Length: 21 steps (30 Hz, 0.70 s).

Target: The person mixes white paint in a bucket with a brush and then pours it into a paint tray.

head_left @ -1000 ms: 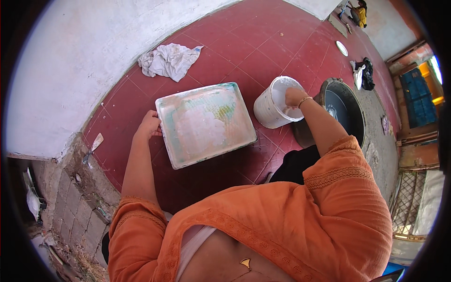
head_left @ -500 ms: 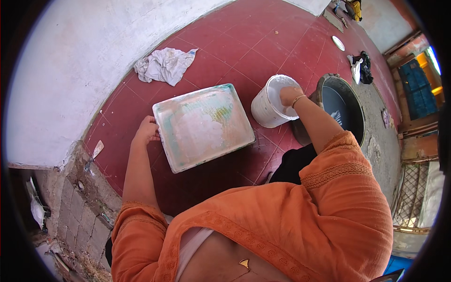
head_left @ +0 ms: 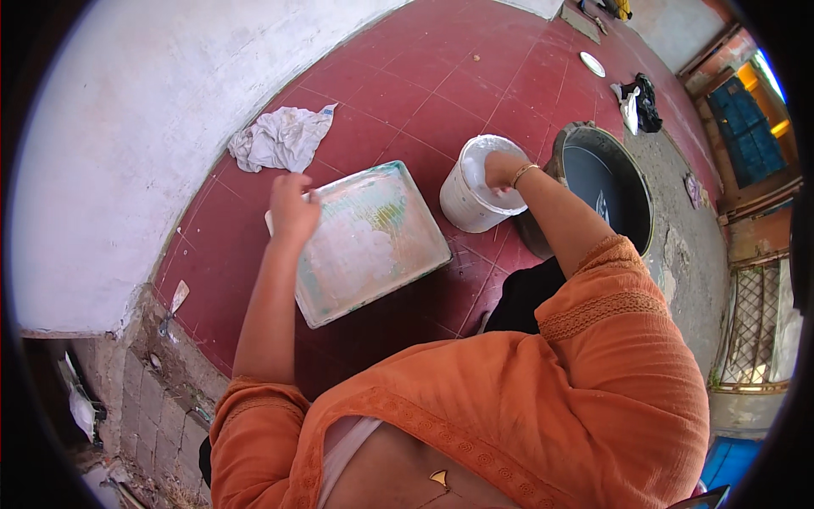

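While your right hand (head_left: 502, 172) is down inside the round white plastic bucket (head_left: 463, 202), your left hand (head_left: 293, 210) is over the upper-left corner of the shallow, rectangular pale tray (head_left: 365, 254) with teal and yellow-green stains. Left fingers are half curled, nothing visible between them; can't tell if they touch the rim, or how far apart they are. Right fingers are mostly hidden in the bucket, so can't tell if they're open, closed or gripping something. Thin gold-coloured bracelet (head_left: 525, 172) on your right wrist, near the bucket's rim.

Tray lies in front of you on the dark red tiled floor (head_left: 441, 51), skewed, its stained face up. Bucket stands just right of it, a strip of floor between them; whitish stuff coats its inside. Large round dark tub (head_left: 534, 235) is right of the bucket, behind your right forearm, with greyish liquid in it.

Crumpled white cloth (head_left: 284, 140) is on the floor beyond the tray's far-left corner, close to the rough white wall (head_left: 153, 127). Pale flat-bladed tool (head_left: 180, 295) lies left of your left forearm, near the broken floor edge. Farther out, upper right: small white oval dish (head_left: 592, 64), plus a black plastic bag (head_left: 648, 103) with something white against it.
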Each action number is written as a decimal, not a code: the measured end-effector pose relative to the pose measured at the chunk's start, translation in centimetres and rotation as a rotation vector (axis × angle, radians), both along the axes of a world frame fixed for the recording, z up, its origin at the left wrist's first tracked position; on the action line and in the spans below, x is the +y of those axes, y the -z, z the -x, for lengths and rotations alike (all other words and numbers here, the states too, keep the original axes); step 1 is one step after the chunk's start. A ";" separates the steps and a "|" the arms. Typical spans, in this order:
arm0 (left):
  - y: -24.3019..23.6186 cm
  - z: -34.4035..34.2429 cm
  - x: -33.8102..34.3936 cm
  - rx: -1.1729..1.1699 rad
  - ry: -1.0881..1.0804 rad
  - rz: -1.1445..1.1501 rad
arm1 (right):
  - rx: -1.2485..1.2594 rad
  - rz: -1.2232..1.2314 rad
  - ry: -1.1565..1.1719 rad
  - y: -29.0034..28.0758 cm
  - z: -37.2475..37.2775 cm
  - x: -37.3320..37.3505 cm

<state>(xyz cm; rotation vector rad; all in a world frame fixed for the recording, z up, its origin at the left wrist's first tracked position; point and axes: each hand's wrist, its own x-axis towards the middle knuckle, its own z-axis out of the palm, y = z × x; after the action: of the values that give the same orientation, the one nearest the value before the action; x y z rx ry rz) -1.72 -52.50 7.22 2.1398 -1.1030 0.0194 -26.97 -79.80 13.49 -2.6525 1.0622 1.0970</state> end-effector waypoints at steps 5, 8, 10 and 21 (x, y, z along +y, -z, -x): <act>-4.0 7.8 -3.4 0.221 0.322 0.033 | -0.393 0.284 0.016 1.6 2.0 -2.4; -4.4 8.5 -3.7 0.275 0.376 -0.005 | -0.436 0.412 -0.049 2.7 1.8 -1.4; -4.6 8.6 -4.0 0.242 0.379 -0.012 | -0.391 0.405 -0.039 3.7 2.6 -1.4; -5.8 10.1 -4.3 0.274 0.396 -0.044 | -0.090 -0.079 -0.203 4.5 0.9 -2.0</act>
<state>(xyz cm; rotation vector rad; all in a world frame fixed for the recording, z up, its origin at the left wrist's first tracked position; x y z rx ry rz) -11.83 -56.78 12.97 1.8566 -1.3458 -0.4702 -27.85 -81.80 8.98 -2.7637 0.7322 1.0165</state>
